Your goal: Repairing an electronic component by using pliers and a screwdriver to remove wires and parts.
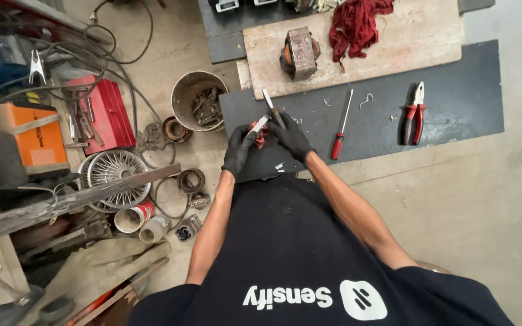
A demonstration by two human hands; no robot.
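Observation:
Both my hands wear black gloves and meet over the near edge of a dark mat (442,96). My left hand (238,151) grips a small red part (258,134) with a pale strip sticking out of it. My right hand (289,136) holds a thin tool with a light blade (269,99) that points up and away, its tip near the red part. How the blade meets the part is too small to tell.
On the mat lie a red-handled screwdriver (341,130) and red-handled pliers (414,113). Behind, a wooden board (406,42) carries a small transformer (300,53) and a red rag (356,24). At left stand a bucket of scrap (199,99), a red toolbox (109,111), a fan grille (116,175) and cables.

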